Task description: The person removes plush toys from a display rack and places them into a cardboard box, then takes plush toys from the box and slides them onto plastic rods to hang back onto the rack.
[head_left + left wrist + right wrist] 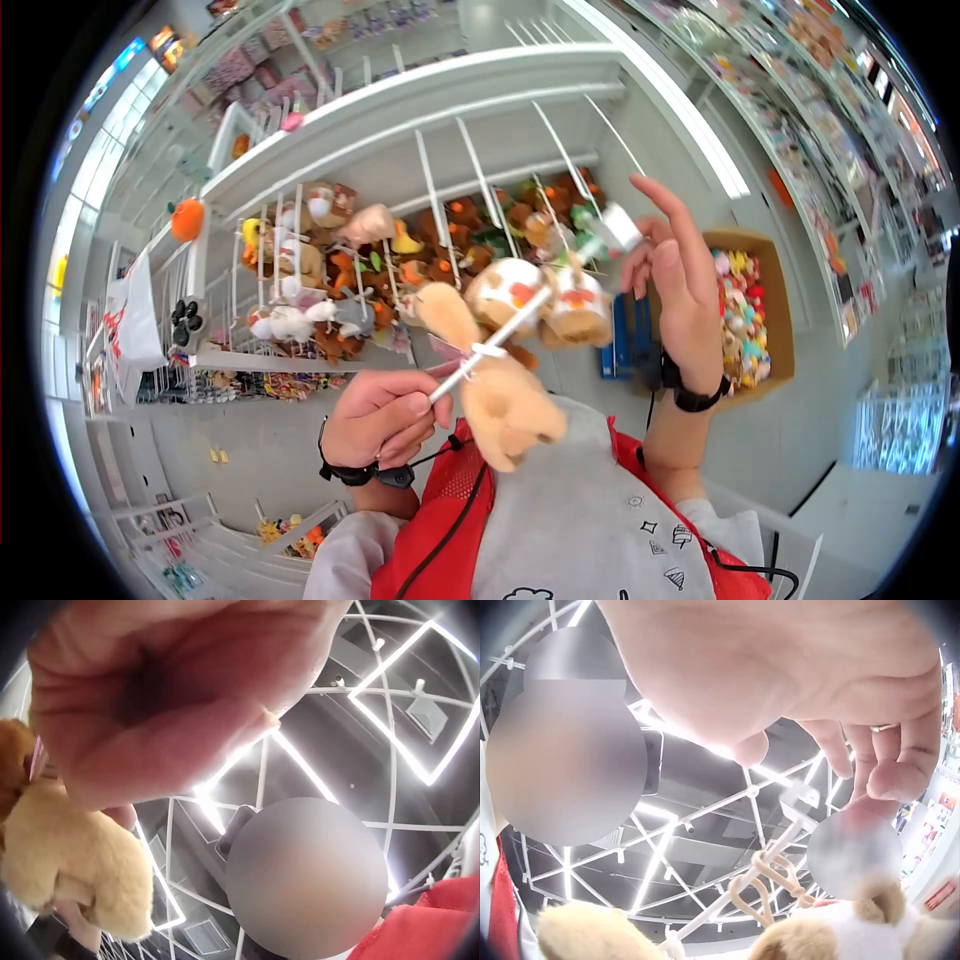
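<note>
My left hand (385, 415) grips the near end of a white peg-hook rod (490, 340), held up in front of my chest. Plush toys hang along the rod: a tan one (500, 395) beside my left hand, and white-and-orange ones (545, 295) further out. My right hand (640, 255) is raised by the rod's far end piece (620, 228), with the index finger straight up. In the right wrist view its thumb and a fingertip (885, 780) pinch what looks like a plush's hang tag (855, 847), a little apart from the rod's tip (802, 796). The left wrist view shows the left hand (172, 697) and the tan plush (75, 862).
A white wire display rack (430, 190) with long hooks and several plush toys faces me. A cardboard box (780, 300) of small toys stands at the right. Stocked shop shelves (850, 110) line the aisle on the right, and an orange ball plush (187, 218) hangs at the left.
</note>
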Motion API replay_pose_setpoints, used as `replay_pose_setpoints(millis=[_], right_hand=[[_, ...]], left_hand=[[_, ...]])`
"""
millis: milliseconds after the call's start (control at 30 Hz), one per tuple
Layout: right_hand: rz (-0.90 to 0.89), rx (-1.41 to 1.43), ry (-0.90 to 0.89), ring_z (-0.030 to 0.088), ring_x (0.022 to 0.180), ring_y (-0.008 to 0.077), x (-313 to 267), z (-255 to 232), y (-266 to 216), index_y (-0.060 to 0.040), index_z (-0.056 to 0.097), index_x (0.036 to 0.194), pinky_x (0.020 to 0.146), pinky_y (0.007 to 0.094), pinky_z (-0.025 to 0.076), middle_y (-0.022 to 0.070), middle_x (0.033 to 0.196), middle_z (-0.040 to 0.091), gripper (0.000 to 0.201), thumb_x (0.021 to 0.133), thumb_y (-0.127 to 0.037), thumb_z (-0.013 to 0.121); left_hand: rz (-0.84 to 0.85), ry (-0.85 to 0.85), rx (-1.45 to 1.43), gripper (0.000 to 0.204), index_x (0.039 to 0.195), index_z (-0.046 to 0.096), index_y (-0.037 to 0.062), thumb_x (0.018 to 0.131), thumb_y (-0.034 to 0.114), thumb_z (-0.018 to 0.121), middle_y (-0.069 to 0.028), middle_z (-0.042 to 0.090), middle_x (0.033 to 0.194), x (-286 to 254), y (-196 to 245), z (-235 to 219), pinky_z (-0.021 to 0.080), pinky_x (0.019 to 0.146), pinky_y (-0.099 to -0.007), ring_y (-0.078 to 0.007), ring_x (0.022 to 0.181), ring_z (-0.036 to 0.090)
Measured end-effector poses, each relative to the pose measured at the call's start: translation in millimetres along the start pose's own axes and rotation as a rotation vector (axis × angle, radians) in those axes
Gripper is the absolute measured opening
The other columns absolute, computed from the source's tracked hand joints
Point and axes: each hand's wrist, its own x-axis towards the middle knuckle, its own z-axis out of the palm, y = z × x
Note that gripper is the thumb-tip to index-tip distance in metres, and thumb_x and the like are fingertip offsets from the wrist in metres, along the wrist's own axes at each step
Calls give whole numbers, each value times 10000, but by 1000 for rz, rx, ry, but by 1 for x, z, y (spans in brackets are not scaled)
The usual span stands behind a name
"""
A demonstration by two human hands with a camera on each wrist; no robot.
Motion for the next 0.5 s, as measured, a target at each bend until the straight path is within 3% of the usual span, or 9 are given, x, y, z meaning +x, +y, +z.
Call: replay_pose_setpoints(millis=[67, 100, 133, 200, 233, 333, 367, 467, 500], right_hand=[[52, -14, -58, 546, 769, 82, -16, -35, 0, 17, 574, 1470, 646, 236, 410, 50, 904, 644, 665, 1121, -543, 491], [167, 27, -137, 508, 708, 57, -25, -64, -2, -26, 679, 1295, 641, 229, 409, -12, 832, 615, 373, 1106, -332, 580], [183, 13, -95, 508, 708, 57, -39, -87, -1, -26, 679, 1295, 641, 229, 409, -12, 832, 615, 373, 1106, -332, 580], [252, -68, -97, 469, 650, 44, -69, -128, 2, -7, 708, 1072, 591, 233, 372, -31, 726, 575, 280, 1075, -269, 609], [174, -83, -43, 460, 618, 33, -81, -142, 1, -8, 666, 918, 554, 230, 341, -32, 690, 554, 232, 1046, -195, 617], [339, 37, 69, 462, 594, 26, -134, -201, 1, -14, 642, 894, 524, 231, 316, -28, 687, 561, 212, 1042, -164, 613], [345, -17, 165, 395, 532, 37, -150, -212, 3, -25, 601, 884, 487, 235, 273, -21, 682, 535, 241, 1057, -192, 592], [377, 71, 483, 443, 576, 24, -197, -247, 11, -46, 592, 884, 496, 235, 292, -46, 655, 504, 198, 1058, -142, 578], [378, 67, 522, 417, 571, 22, -215, -260, 16, -71, 572, 878, 492, 235, 279, -56, 651, 482, 224, 1081, -165, 558]], left_hand=[[1, -109, 31, 351, 1008, 605, -165, 1126, 144, 488, 8, 460, 523, 23, -18, 12, 308, 340, -211, -32, 363, 350], [-64, -149, 55, 344, 1012, 608, -168, 1122, 136, 492, 12, 464, 526, 37, -21, 21, 309, 345, -206, -28, 366, 352], [-129, -196, 81, 337, 1016, 612, -172, 1119, 128, 495, 17, 468, 529, 52, -25, 30, 311, 351, -202, -24, 368, 355], [-202, -262, 90, 324, 1033, 629, -174, 1111, 119, 514, 27, 475, 537, 85, -40, 40, 301, 354, -199, -16, 383, 370], [-234, -330, 129, 316, 1052, 657, -135, 1119, 141, 520, 32, 503, 567, 104, -46, 46, 308, 386, -199, -11, 406, 392], [-292, -451, 310, 297, 1069, 700, -82, 1120, 167, 546, 36, 535, 599, 162, -69, 76, 314, 425, -203, -6, 433, 413], [-286, -456, 443, 284, 1067, 714, -68, 1112, 171, 566, 37, 540, 601, 181, -77, 90, 313, 431, -206, -6, 438, 413], [-91, -394, 676, 140, 1040, 742, -17, 1042, 103, 669, 40, 586, 677, 233, -109, 142, 385, 510, -229, -26, 554, 522], [54, -321, 954, 96, 1015, 748, -2, 984, 86, 730, -8, 647, 755, 253, -123, 143, 477, 626, -303, -129, 678, 636]])
